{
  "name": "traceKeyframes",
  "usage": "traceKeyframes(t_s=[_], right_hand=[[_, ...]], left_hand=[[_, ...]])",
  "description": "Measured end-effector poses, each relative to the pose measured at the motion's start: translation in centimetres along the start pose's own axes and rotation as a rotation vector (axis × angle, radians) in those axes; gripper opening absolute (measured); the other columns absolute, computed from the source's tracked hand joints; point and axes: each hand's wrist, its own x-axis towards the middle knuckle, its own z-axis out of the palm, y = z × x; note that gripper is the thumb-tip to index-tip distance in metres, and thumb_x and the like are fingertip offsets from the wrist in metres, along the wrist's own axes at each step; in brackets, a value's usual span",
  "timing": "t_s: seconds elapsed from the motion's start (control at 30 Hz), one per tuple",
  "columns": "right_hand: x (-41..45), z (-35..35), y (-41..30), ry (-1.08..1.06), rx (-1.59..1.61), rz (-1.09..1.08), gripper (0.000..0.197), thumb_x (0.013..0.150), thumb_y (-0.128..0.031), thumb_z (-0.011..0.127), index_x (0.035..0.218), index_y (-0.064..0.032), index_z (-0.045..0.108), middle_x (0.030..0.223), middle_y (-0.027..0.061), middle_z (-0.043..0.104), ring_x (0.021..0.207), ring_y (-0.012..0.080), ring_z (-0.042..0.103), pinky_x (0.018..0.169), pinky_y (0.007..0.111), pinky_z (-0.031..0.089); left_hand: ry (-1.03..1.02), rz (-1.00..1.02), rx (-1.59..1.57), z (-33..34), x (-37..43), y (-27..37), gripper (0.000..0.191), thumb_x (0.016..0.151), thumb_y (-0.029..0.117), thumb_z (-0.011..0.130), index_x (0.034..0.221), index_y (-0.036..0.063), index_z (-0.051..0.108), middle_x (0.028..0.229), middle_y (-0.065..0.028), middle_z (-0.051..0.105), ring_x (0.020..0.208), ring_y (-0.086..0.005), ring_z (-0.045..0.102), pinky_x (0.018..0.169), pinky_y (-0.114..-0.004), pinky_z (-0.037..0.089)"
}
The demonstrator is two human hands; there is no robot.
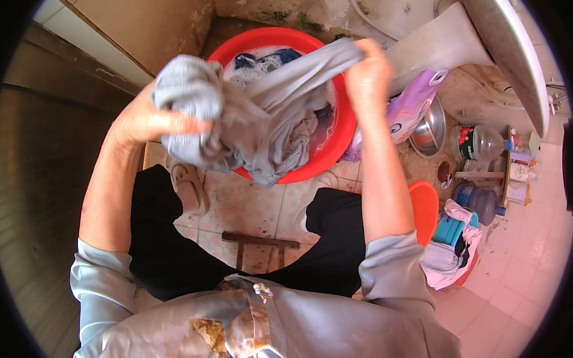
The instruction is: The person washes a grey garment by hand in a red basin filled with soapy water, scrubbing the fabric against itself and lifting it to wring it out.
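Note:
A wet grey garment [275,118] is stretched between my two hands over a red plastic basin [344,144]. My left hand [159,119] grips a thick bunched part of it beyond the basin's left rim. Raised above the right rim, my right hand [370,74] is closed around a twisted end of the cloth. The garment's lower folds hang over the near rim. Inside the basin, dark blue cloth [263,59] lies in sudsy water [247,76], partly covered by the grey garment.
Right of the basin stand a purple detergent bag [414,106], a metal bowl [429,131] and a pedestal sink [443,45]. Farther right are large plastic bottles [486,142], an orange-red basin [424,212] and piled clothes [443,266]. A wooden stool [260,240] is between my legs.

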Motion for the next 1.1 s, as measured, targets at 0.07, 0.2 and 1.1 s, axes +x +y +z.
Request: traceKeyframes(t_s=[0.07,0.2,1.1], right_hand=[[0.7,-2.7,-2.4,0.218,0.174,-0.057,0.011,0.066,0.007,0.049,0.070,-0.0016,0.056,0.065,0.0095,0.058,0.060,0.0183,0.056,0.057,0.027,0.044],[-0.7,-2.8,-2.4,0.249,0.277,-0.240,0.011,0.067,0.004,0.052,0.076,0.0002,0.054,0.076,0.0093,0.059,0.069,0.0128,0.055,0.063,0.026,0.044],[-11.6,8.8,10.9,-0.418,0.176,0.851,0.034,0.059,0.005,0.042,0.091,0.0047,0.055,0.084,0.0159,0.058,0.073,0.0258,0.057,0.059,0.033,0.047]], left_hand=[[0.190,-0.080,-0.074,0.5,1.1,0.1,0.050,0.058,0.018,0.069,0.102,0.0027,0.049,0.097,-0.0056,0.051,0.095,-0.0170,0.046,0.085,-0.029,0.035],[0.585,-0.182,-0.265,0.5,3.0,-0.9,0.048,0.063,0.016,0.066,0.105,0.0004,0.047,0.096,-0.0074,0.052,0.089,-0.0174,0.049,0.080,-0.029,0.039],[0.396,-0.264,-0.149,-0.2,1.9,-1.3,0.041,0.060,0.013,0.061,0.098,-0.0002,0.050,0.089,-0.0054,0.053,0.082,-0.0145,0.048,0.076,-0.025,0.039]])
